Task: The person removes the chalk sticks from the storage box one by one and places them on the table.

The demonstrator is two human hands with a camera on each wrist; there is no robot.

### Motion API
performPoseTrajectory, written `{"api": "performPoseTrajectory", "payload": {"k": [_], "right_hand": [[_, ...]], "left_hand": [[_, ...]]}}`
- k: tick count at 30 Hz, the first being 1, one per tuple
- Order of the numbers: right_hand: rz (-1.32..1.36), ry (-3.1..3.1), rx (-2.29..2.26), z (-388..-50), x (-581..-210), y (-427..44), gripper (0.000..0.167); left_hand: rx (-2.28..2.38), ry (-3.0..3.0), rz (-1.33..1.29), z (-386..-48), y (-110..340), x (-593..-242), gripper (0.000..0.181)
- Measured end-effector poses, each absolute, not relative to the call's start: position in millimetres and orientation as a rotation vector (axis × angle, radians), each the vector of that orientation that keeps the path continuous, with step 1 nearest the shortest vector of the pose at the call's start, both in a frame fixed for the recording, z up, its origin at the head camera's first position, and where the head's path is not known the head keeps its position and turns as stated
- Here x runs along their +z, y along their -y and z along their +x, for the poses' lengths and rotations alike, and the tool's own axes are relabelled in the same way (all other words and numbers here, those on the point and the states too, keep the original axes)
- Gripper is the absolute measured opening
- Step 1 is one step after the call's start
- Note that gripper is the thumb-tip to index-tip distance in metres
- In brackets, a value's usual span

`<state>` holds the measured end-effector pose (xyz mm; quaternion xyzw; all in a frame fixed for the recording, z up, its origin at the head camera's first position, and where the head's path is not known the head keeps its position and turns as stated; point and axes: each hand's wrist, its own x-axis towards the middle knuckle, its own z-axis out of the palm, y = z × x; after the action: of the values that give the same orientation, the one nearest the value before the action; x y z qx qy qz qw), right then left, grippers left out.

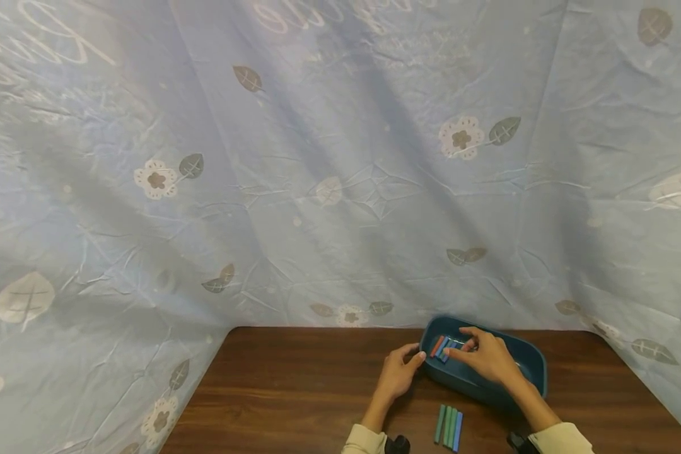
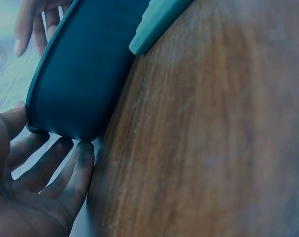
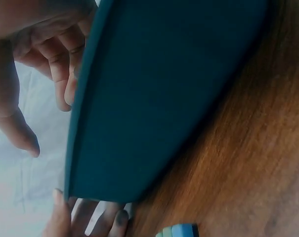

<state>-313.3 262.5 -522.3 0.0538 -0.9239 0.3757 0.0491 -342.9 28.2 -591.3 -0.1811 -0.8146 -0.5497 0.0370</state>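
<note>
A dark teal plastic basin [image 1: 488, 394] stands on the table, with red and blue sticks [image 1: 444, 348] lying at its left end. My left hand [image 1: 398, 373] holds that end, the thumb at the rim and the fingers against the outer wall, as the left wrist view shows. Over the basin's inside hovers my right hand [image 1: 488, 357], its thumb and index finger spread apart. In the right wrist view nothing shows between those fingers; the basin wall hides part of them. In front of the basin lie several green sticks [image 1: 446, 425] beside a blue stick [image 1: 457, 432].
The brown wooden table [image 1: 295, 391] extends to the left and right of the basin. A pale blue fabric sheet [image 1: 346, 252] with leaf and flower prints hangs behind the table and along its sides.
</note>
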Motion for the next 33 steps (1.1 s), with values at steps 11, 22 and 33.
{"api": "performPoseTrajectory", "payload": {"k": [11, 22, 33], "right_hand": [[0.17, 2.845, 1.046, -332.8, -532.3, -267.5, 0.086], [0.108, 2.879, 1.003, -347.2, -542.5, -269.5, 0.087], [0.048, 2.943, 1.002, -359.0, -552.3, -264.8, 0.092]], "left_hand": [[-1.752, 2.473, -0.58, -342.2, -29.4, -592.2, 0.042], [-1.739, 2.488, -0.559, -341.8, -28.9, -588.2, 0.041], [-1.794, 2.451, -0.552, -340.5, -28.3, -589.6, 0.04]]}}
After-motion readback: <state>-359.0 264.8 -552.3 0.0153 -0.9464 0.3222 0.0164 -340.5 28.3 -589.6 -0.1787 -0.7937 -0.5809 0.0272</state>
